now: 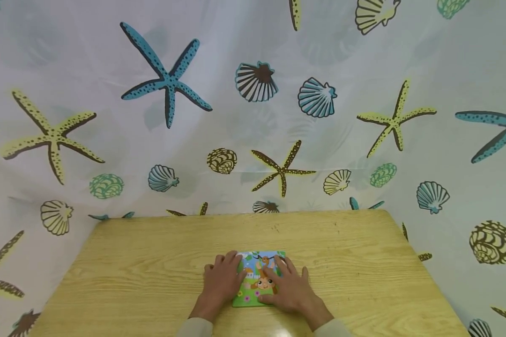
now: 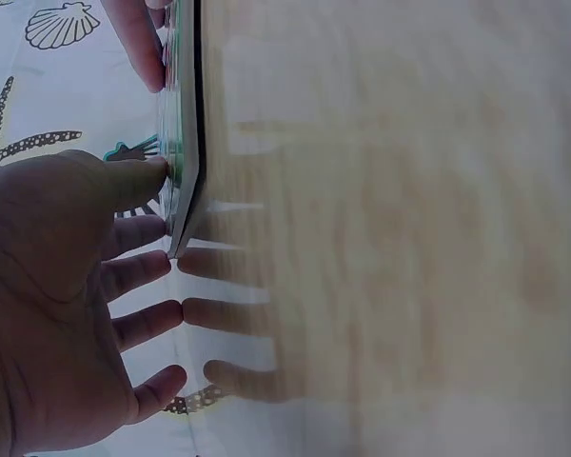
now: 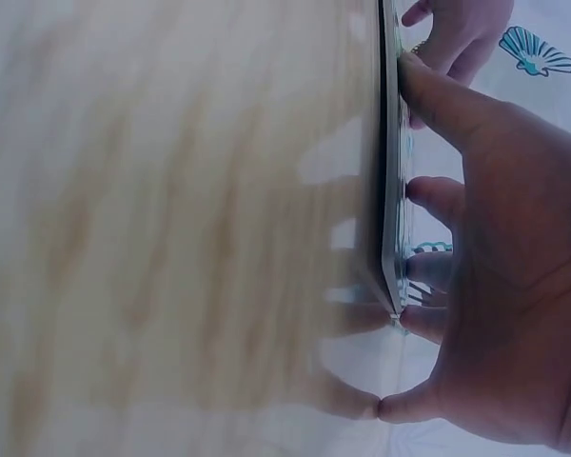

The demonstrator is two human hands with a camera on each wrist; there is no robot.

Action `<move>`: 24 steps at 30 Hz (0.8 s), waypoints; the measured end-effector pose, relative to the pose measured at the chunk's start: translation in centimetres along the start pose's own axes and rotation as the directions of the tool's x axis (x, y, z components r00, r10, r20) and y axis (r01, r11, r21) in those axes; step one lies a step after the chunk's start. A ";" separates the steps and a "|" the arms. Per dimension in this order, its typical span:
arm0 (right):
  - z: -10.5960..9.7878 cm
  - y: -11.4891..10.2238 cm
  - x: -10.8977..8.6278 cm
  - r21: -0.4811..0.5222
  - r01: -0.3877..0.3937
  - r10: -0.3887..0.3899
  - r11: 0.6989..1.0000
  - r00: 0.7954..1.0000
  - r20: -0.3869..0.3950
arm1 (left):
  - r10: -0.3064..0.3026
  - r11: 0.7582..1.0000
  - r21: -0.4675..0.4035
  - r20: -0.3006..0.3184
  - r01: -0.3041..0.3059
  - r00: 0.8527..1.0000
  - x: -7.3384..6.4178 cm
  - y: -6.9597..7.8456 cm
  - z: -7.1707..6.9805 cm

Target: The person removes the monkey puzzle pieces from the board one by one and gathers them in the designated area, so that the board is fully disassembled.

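Monkey-picture board (image 1: 254, 281) lies flat mid-bench (image 1: 152, 267), toward the person's side. Left hand (image 1: 220, 281): unclenched, no grasp, thumb on board's left part, fingertips by the far left corner. Right hand (image 1: 292, 289): fingers spread, no grasp, resting across the right part. Starfish-and-shell curtain (image 1: 219, 37) behind the bench and along both sides.

A board (image 1: 253, 277) with a cartoon monkey (image 1: 264, 283) lies on the table (image 1: 130, 281) partly under the spread fingers of the right hand (image 1: 293, 292), its left edge touching those of the left hand (image 1: 220, 282), while beyond the fingertips hangs a cloth (image 1: 236, 28) printed with starfish (image 1: 168, 80) and shells (image 1: 316, 98).
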State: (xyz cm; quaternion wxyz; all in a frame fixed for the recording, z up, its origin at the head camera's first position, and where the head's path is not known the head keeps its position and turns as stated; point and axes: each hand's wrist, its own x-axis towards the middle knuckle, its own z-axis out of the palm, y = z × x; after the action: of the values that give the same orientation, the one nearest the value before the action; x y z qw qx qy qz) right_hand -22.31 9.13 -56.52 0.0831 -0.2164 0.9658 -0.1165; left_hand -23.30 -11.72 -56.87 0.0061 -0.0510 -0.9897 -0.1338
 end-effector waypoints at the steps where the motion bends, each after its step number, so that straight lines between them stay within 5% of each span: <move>1: 0.0 0.0 0.0 -0.004 0.000 0.000 1.000 1.000 -0.001 | 0.000 1.000 0.000 -0.008 0.000 1.000 0.2 0.1 0.1; 9: -0.7 -0.3 -0.2 -0.001 0.023 -0.023 1.000 1.000 0.007 | -0.057 0.998 -0.023 -0.018 0.056 0.998 1.7 0.4 0.8; 24: -0.5 -0.3 0.1 -0.034 0.014 -0.012 0.999 0.998 0.054 | -0.088 0.981 -0.169 0.065 0.097 0.994 3.0 0.7 -0.5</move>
State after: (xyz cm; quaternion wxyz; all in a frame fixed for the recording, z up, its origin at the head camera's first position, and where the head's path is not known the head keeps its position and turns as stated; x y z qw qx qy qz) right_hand -22.41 8.97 -55.95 0.1046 -0.2270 0.9636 -0.0947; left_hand -26.17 -10.89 -56.09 -0.0331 -0.0091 -0.9755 -0.2174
